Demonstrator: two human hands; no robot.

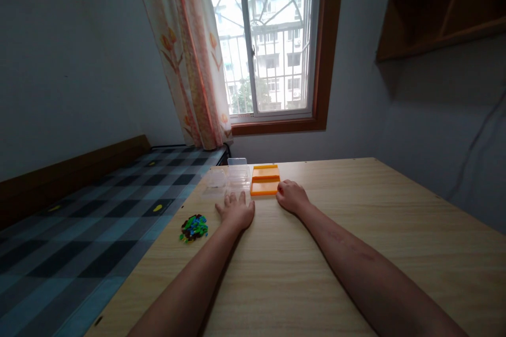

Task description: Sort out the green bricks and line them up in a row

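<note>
My left hand [236, 211] lies flat on the wooden table [356, 253], palm down, fingers stretched out and pointing at clear plastic containers [227, 180] just beyond it. My right hand [291, 196] rests on the table with its fingers curled, touching the right edge of an orange tray [264, 179]; nothing shows inside it. A small heap of green, blue and dark pieces [193, 228] lies to the left of my left hand, near the table's left edge.
A bed with a blue and black checked cover [79, 231] runs along the table's left side. Beyond the table are a window [272, 37] with a patterned curtain [190, 58]. A wooden shelf [443, 5] hangs at the upper right.
</note>
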